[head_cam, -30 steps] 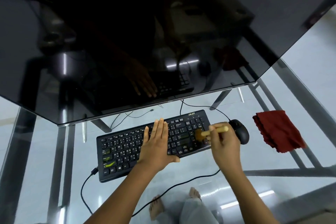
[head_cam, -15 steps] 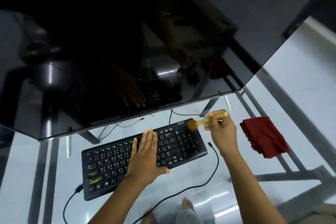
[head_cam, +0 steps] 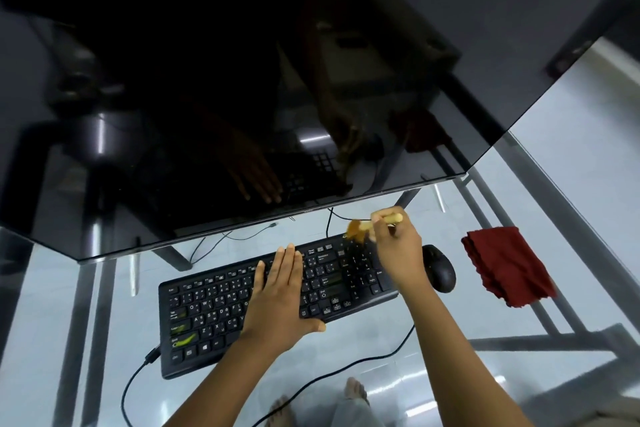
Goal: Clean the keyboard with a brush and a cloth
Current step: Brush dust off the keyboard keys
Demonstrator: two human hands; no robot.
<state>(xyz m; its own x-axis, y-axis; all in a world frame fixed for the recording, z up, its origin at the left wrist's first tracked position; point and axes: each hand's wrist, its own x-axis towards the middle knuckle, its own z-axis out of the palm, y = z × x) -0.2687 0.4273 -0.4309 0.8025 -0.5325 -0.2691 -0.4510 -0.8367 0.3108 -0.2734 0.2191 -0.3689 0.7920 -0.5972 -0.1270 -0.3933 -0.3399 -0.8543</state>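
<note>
Fingers (head_cam: 380, 218) of the right hand (head_cam: 398, 250) pinch the small wooden-handled brush (head_cam: 360, 229), whose bristles have swept from the number pad to the far right corner of the black keyboard (head_cam: 214, 315). The left hand (head_cam: 280, 298), fingers (head_cam: 291, 260) pressed together, stays flat on the keys. Brushing seems to be ending here; the red cloth (head_cam: 505, 263) lies unused on the glass table (head_cam: 571, 166).

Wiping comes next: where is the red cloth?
Head view: the red cloth lies on the glass desk, far right, just right of the mouse.
</note>
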